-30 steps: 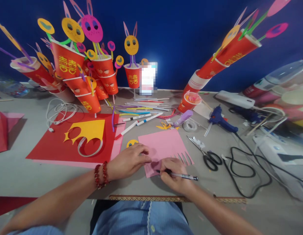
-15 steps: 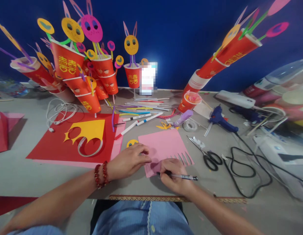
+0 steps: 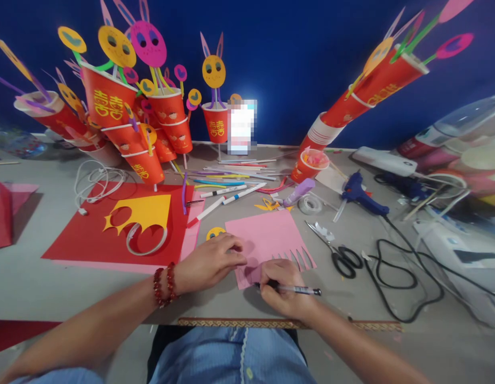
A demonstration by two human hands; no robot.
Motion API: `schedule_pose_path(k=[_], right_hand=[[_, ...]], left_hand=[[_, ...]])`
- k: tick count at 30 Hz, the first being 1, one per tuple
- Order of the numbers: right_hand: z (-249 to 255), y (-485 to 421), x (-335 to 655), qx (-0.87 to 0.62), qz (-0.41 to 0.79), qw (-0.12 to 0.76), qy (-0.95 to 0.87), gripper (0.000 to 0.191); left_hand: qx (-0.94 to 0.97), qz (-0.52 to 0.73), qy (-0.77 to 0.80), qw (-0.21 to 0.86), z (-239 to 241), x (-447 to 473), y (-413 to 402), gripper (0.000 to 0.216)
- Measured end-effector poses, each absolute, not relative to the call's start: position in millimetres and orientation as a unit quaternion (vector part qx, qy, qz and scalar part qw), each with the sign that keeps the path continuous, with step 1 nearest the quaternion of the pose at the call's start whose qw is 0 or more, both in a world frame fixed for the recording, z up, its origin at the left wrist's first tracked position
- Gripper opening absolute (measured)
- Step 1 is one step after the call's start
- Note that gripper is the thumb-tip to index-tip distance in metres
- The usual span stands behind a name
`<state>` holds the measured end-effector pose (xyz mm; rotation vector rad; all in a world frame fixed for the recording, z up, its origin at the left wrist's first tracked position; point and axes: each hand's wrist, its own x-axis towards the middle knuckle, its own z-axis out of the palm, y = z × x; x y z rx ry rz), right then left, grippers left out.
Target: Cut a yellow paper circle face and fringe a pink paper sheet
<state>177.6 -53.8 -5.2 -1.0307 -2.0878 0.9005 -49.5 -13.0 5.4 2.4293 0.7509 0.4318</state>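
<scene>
A sheet of pink paper (image 3: pixel 267 234) lies on the table before me, with a row of pointed cut-outs along its right near edge. My right hand (image 3: pixel 283 288) is closed around a pen (image 3: pixel 301 290), its tip down at the paper's near left corner, where faint drawn lines show. On the paper's left edge rests my left hand (image 3: pixel 217 261), fingers loosely bent and apart, pressing the sheet and holding nothing. Just beyond it, a yellow paper face (image 3: pixel 214 233) is partly covered by the hand. A red bead bracelet (image 3: pixel 164 286) circles my left wrist.
Scissors (image 3: pixel 335 253) and a glue gun (image 3: pixel 363 194) with a black cord lie at the right. Markers (image 3: pixel 223 190) lie beyond the paper. Red card (image 3: pixel 83 240) with cut yellow paper (image 3: pixel 151 210) is at left. Decorated red cups (image 3: pixel 111 101) stand at the back.
Almost nothing differs. The right hand and pen have shifted very slightly left along the paper's corner; the left hand stays in place.
</scene>
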Motion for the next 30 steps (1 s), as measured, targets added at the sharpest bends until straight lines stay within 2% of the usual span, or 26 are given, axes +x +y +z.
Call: schedule_pose_path(k=[21, 30], right_hand=[[-6.5, -54.7, 178.5, -0.396, 0.342, 0.313, -0.792, 0.014], [-4.0, -54.9, 181.6, -0.427, 0.329, 0.370, -0.756, 0.010]], left_hand=[[0.905, 0.166, 0.279, 0.274, 2.0, -50.0, -13.5, 0.022], [0.898, 0.158, 0.289, 0.293, 5.3, -50.9, -15.1, 0.020]])
